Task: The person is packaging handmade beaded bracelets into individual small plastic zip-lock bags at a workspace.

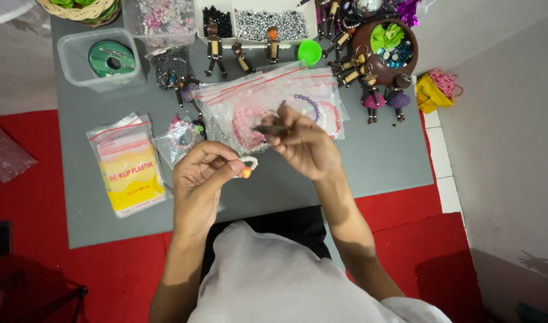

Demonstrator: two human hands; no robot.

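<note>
Over our grey tabletop (375, 161), the left hand (199, 179) pinches a white bead bracelet (248, 164) while the right hand (304, 143) grips a dark tool (271, 128); a slip could scatter beads among the plastic bags (268, 98) beyond.

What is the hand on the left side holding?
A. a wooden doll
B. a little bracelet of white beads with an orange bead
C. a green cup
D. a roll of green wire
B: the left hand pinches a small white bead bracelet with an orange bead, while the green cup, the wooden dolls and the green wire spool lie untouched farther back on the grey mat.
</note>
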